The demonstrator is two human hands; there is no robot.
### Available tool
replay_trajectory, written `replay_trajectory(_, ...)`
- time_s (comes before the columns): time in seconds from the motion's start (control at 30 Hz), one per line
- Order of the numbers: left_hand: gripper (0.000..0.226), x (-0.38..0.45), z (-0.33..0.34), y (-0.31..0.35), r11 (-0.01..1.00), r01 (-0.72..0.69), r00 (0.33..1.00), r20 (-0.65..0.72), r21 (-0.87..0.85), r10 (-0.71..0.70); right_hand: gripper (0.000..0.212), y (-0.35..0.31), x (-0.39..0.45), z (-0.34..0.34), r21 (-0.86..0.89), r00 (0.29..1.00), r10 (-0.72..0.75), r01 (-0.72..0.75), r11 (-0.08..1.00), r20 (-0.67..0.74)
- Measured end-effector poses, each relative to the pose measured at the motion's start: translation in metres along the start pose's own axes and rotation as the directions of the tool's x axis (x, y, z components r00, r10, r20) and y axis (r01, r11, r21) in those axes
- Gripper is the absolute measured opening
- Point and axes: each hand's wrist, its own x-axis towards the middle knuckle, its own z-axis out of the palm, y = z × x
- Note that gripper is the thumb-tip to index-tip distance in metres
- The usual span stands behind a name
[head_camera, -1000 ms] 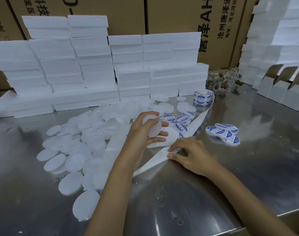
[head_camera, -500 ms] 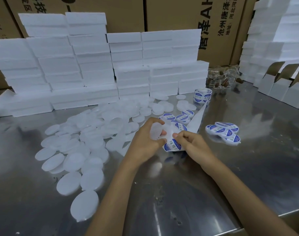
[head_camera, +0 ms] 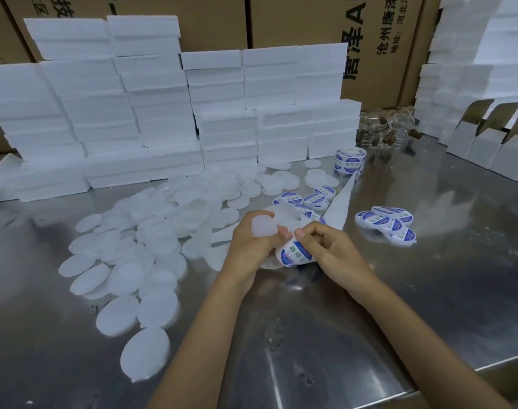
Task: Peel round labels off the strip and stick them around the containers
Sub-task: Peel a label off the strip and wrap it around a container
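My left hand (head_camera: 248, 246) grips a plain white round container (head_camera: 262, 227) above the steel table (head_camera: 399, 305). My right hand (head_camera: 328, 250) pinches a blue-and-white round label (head_camera: 293, 253) at the raised end of the white backing strip (head_camera: 338, 202). Both hands meet at the table's middle. The strip runs back to a label roll (head_camera: 349, 160). Many unlabelled white containers (head_camera: 139, 252) lie spread on the left. Labelled containers (head_camera: 387, 224) sit in a small pile to the right, and more labelled ones (head_camera: 313, 199) lie beside the strip.
Stacks of white foam blocks (head_camera: 163, 113) line the back, with brown cartons (head_camera: 310, 22) behind them. Clear glass jars (head_camera: 387, 128) stand at the back right. Open white boxes (head_camera: 493, 140) fill the right edge. The table's front edge (head_camera: 428, 388) runs at the lower right.
My right hand left the table and lifted the strip's end up to my left hand. It now pinches a label beside the held container.
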Motion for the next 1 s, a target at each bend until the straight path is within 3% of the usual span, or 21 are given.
replay_trajectory(0.1,0.052,0.003,-0.001,-0.002,1.0,0.0,0.998,-0.056,0.005,0.001,0.016,0.0,-0.001,0.001,0.019,0.999,-0.034,0.034,0.999,-0.002)
replay_trajectory(0.17,0.051,0.005,0.0,-0.001,0.998,0.008,0.993,-0.117,0.067,0.0,0.038,0.002,-0.003,0.0,-0.009,0.998,-0.059,0.059,0.998,0.024)
replay_trajectory(0.23,0.052,0.006,0.0,-0.001,0.998,0.023,0.99,-0.138,0.06,-0.015,0.046,0.002,-0.006,0.002,-0.155,0.992,-0.12,0.125,0.98,0.039)
replay_trajectory(0.4,0.052,0.007,-0.002,-0.002,0.998,0.042,0.987,-0.155,0.038,-0.035,0.024,0.004,-0.006,0.006,-0.453,0.95,-0.308,0.294,0.841,0.044)
replay_trajectory(0.63,0.051,0.008,-0.003,-0.004,0.998,0.021,0.983,-0.182,0.056,-0.01,0.02,0.001,-0.008,0.009,-0.619,0.867,-0.497,0.408,0.672,0.032)
replay_trajectory(0.7,0.051,0.009,-0.003,-0.004,0.993,0.024,0.983,-0.185,0.113,-0.002,0.021,-0.002,-0.01,0.012,-0.566,0.879,-0.478,0.396,0.723,0.004)
replay_trajectory(0.8,0.044,0.013,-0.004,-0.006,0.981,-0.016,0.982,-0.18,0.193,0.052,0.023,-0.007,-0.013,0.015,-0.343,0.921,-0.381,0.334,0.878,-0.08)
replay_trajectory(1.0,0.042,0.014,-0.01,-0.009,0.938,-0.089,0.971,-0.18,0.336,0.157,0.016,-0.012,-0.016,0.007,0.039,0.973,-0.187,0.194,0.98,-0.139)
